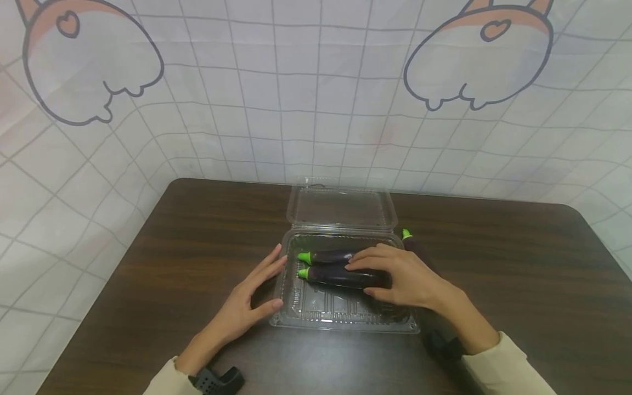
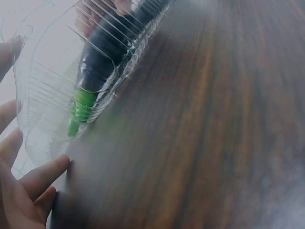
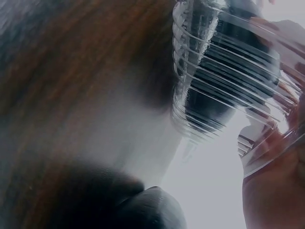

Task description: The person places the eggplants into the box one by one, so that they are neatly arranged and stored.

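Two dark purple eggplants with bright green stem ends lie side by side in a clear plastic container in the head view. My right hand grips the front eggplant near its thick end, fingers over the top and thumb on the near side. Those fingers also reach the back eggplant and hide its right end. At the container's left rim, my left hand has its fingers spread, fingertips right at the edge. The left wrist view shows a green stem end through the ribbed wall.
The container's hinged lid stands raised at the back. Another eggplant lies on the dark wooden table just right of the container, partly hidden by my right hand. A white gridded cloth hangs behind the table.
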A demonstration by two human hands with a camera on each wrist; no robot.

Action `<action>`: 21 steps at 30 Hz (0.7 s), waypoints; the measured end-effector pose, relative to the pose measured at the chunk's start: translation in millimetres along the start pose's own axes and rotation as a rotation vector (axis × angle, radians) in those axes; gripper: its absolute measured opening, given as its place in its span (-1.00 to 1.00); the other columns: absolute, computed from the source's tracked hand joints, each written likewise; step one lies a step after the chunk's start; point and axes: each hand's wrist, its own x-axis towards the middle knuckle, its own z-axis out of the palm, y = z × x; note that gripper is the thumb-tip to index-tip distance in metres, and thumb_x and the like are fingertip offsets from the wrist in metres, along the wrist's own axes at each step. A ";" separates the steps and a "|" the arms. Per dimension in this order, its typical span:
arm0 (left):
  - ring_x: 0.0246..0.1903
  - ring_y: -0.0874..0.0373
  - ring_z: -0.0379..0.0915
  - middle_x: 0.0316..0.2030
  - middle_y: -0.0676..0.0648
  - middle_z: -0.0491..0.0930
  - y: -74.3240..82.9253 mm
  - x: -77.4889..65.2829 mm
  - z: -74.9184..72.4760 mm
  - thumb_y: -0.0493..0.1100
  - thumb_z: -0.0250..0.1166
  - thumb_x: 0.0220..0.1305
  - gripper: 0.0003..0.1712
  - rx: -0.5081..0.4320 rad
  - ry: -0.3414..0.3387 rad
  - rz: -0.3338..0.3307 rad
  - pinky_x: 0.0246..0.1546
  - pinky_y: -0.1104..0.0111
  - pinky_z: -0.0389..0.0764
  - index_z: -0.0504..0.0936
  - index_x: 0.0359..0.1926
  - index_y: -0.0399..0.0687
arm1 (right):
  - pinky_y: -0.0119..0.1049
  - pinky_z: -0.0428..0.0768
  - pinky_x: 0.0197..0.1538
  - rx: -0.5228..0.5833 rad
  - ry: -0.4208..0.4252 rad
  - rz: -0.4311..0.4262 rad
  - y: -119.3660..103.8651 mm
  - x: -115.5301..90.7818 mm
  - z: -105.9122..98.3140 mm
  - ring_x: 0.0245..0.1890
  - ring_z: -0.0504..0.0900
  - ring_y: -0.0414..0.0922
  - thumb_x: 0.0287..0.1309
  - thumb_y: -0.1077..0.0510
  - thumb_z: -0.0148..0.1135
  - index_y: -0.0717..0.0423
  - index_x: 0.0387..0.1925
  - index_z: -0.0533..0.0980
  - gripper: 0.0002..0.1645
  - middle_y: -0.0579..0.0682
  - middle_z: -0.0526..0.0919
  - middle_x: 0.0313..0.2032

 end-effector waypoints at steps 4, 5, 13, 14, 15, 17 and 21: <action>0.30 0.03 0.23 0.47 -0.15 -0.04 -7.5 -1.1 1.1 -0.28 0.30 0.18 -0.22 -0.005 0.001 0.007 0.19 -0.30 0.03 0.23 0.40 -0.16 | -0.18 0.58 -0.09 -0.019 -0.002 0.012 -0.4 0.5 0.9 0.10 0.48 -0.20 -0.10 0.08 0.47 -0.17 0.09 0.56 -0.39 -0.23 0.52 0.09; 0.30 0.04 0.23 0.47 -0.13 -0.05 -11.2 -1.4 1.9 -0.27 0.30 0.18 -0.22 -0.003 0.001 0.010 0.19 -0.30 0.03 0.22 0.41 -0.14 | -0.20 0.59 -0.12 -0.021 -0.005 0.016 -0.5 0.4 1.0 0.09 0.49 -0.20 -0.10 0.08 0.47 -0.17 0.09 0.56 -0.40 -0.22 0.51 0.09; 0.33 0.09 0.17 0.49 0.05 -0.10 -36.2 -3.6 6.3 -0.17 0.32 0.19 -0.17 0.017 -0.004 0.011 0.22 -0.27 0.01 0.19 0.44 0.04 | -0.40 0.53 -0.36 -0.018 -0.032 0.038 -1.7 -0.1 0.9 -0.01 0.53 -0.21 -0.07 0.07 0.47 -0.15 0.10 0.56 -0.40 -0.20 0.48 0.08; 0.33 0.09 0.18 0.49 0.06 -0.10 -36.5 -3.5 6.4 -0.17 0.33 0.19 -0.17 0.014 -0.004 0.012 0.22 -0.28 0.00 0.19 0.44 0.05 | -0.40 0.52 -0.36 -0.021 -0.034 0.041 -1.9 -0.1 0.7 -0.02 0.53 -0.22 -0.07 0.06 0.47 -0.15 0.10 0.56 -0.40 -0.20 0.48 0.07; 0.32 0.09 0.18 0.49 0.06 -0.10 -36.5 -3.2 6.4 -0.17 0.33 0.19 -0.17 0.011 -0.004 0.014 0.22 -0.28 0.00 0.19 0.44 0.05 | -0.41 0.52 -0.36 -0.027 -0.036 0.044 -2.0 -0.4 0.4 -0.03 0.53 -0.22 -0.07 0.06 0.47 -0.14 0.10 0.56 -0.40 -0.20 0.48 0.07; 0.32 0.09 0.19 0.49 0.05 -0.10 -36.1 -3.0 6.0 -0.17 0.33 0.19 -0.17 0.008 -0.004 0.017 0.21 -0.28 0.00 0.19 0.44 0.05 | -0.39 0.53 -0.35 -0.038 -0.042 0.046 -2.3 -0.2 0.1 -0.04 0.54 -0.21 -0.08 0.05 0.47 -0.12 0.10 0.56 -0.40 -0.19 0.48 0.06; 0.32 0.07 0.20 0.49 0.01 -0.09 -36.2 -3.5 5.7 -0.19 0.34 0.17 -0.16 0.008 0.000 0.020 0.20 -0.30 0.01 0.19 0.44 0.00 | -0.35 0.55 -0.31 -0.065 -0.060 0.059 -3.2 0.5 -0.7 -0.11 0.55 -0.21 -0.08 0.02 0.46 -0.10 0.10 0.57 -0.40 -0.18 0.47 0.05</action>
